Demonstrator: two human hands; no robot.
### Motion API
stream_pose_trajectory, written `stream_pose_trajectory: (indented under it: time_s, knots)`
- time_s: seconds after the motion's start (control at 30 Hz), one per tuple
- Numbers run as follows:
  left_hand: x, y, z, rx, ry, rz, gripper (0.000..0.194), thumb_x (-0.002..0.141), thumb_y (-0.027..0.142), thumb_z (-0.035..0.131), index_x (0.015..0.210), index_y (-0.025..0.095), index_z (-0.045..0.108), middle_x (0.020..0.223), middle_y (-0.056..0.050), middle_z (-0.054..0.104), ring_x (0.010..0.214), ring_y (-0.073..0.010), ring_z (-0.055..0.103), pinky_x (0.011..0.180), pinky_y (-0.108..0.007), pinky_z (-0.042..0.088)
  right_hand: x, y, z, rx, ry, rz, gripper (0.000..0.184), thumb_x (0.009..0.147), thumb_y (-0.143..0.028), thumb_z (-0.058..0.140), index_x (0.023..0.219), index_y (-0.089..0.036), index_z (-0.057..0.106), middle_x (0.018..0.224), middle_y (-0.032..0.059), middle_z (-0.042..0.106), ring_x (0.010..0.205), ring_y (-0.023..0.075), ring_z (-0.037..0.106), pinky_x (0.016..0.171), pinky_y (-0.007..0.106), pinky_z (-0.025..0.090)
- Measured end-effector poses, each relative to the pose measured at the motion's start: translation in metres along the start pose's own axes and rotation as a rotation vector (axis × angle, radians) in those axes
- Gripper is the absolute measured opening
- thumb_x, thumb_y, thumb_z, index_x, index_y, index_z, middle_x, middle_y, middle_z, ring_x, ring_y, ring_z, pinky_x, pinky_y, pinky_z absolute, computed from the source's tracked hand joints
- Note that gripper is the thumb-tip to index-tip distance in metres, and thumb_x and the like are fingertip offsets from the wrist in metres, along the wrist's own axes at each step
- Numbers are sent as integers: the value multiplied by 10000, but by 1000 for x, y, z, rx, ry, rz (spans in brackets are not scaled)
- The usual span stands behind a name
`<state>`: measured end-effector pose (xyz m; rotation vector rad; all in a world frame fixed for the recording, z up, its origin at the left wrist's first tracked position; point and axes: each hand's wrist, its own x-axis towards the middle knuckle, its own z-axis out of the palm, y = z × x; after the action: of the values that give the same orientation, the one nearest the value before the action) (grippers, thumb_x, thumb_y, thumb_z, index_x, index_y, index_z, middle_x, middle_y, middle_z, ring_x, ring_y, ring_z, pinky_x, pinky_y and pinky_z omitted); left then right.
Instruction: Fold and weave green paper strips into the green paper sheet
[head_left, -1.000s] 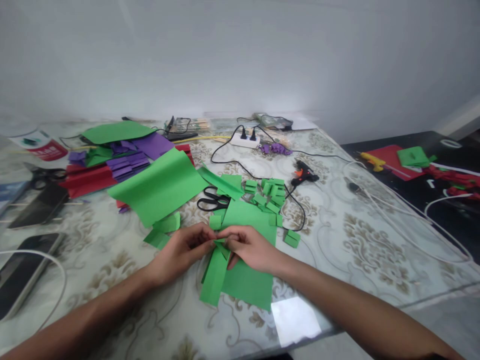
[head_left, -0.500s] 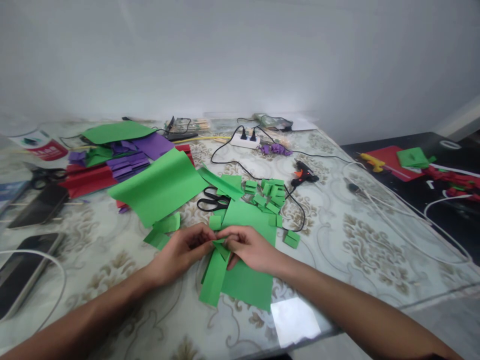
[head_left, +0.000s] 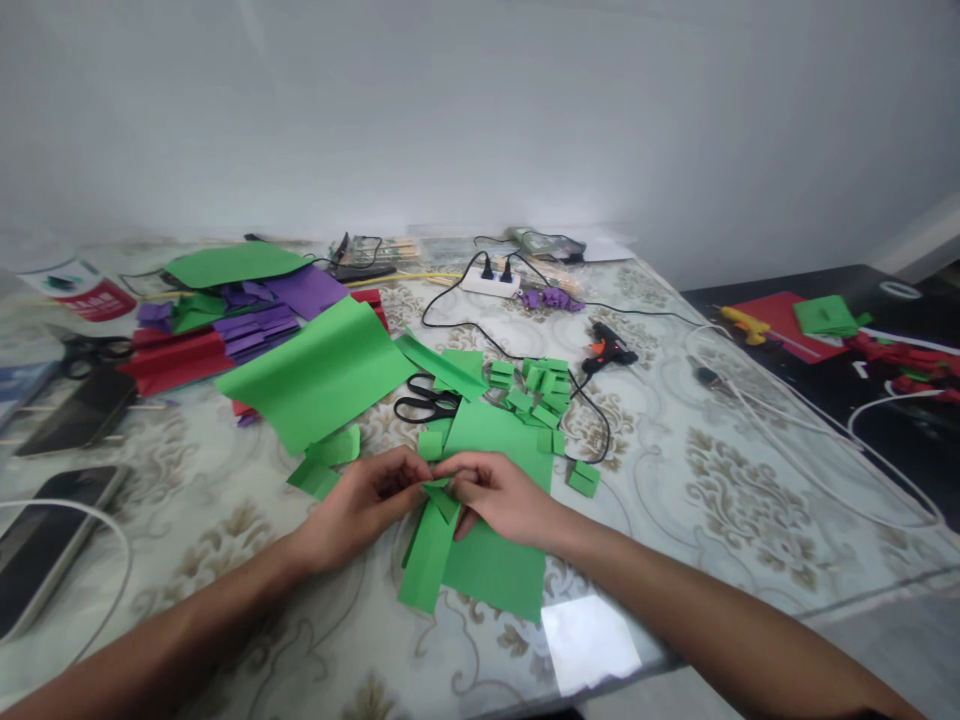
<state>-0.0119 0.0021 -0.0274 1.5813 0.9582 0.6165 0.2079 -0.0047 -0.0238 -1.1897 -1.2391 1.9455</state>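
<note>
My left hand [head_left: 375, 497] and my right hand [head_left: 495, 492] meet at the middle of the table, fingertips pinched on a small piece of green paper [head_left: 442, 499]. Part of that piece is hidden by the fingers. Just below it lies a green paper strip [head_left: 426, 565], partly over a larger green sheet [head_left: 501, 570] that passes under my right hand. Beyond my fingers are black-handled scissors [head_left: 426, 402], their blades covered by paper. Several small folded green paper pieces [head_left: 551, 385] lie past my right hand. Green scraps [head_left: 326, 462] rest beside my left hand.
A glue gun [head_left: 609, 347] and a white power strip [head_left: 490, 281] with black cables lie farther back. Left are a curved green sheet [head_left: 322, 370], purple paper [head_left: 255, 330], red paper [head_left: 180, 362] and two phones [head_left: 56, 540]. A yellow glue gun [head_left: 745, 324] lies on the black table at right.
</note>
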Motion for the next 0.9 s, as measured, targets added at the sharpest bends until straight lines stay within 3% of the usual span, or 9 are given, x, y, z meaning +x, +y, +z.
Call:
stream_pose_trajectory:
  time_s: [0.57, 0.77, 0.9]
  knots:
    - [0, 4, 2, -43, 8, 0, 277, 963, 452, 705, 949, 175, 684, 838, -36, 701, 768, -190, 632, 686, -284, 486, -1, -1, 1, -15, 21, 8, 221, 960, -115, 551, 1049, -156, 749, 650, -51, 623, 467, 102, 628, 562, 254, 598]
    - [-3, 7, 5, -49, 58, 28, 274, 1008, 451, 660, 1060, 182, 668, 864, -26, 658, 788, -180, 606, 706, -284, 487, -4, -3, 0, 50, 27, -20, 183, 902, -179, 638, 1084, -188, 656, 703, -61, 635, 555, 139, 716, 568, 245, 604]
    - [-6, 10, 4, -5, 58, 48, 285, 1031, 460, 620, 1082, 184, 666, 885, -30, 650, 793, -180, 585, 703, -285, 470, -7, -8, 1, 45, 63, -38, 179, 910, -141, 569, 1071, -198, 621, 672, -71, 611, 565, 148, 719, 569, 246, 602]
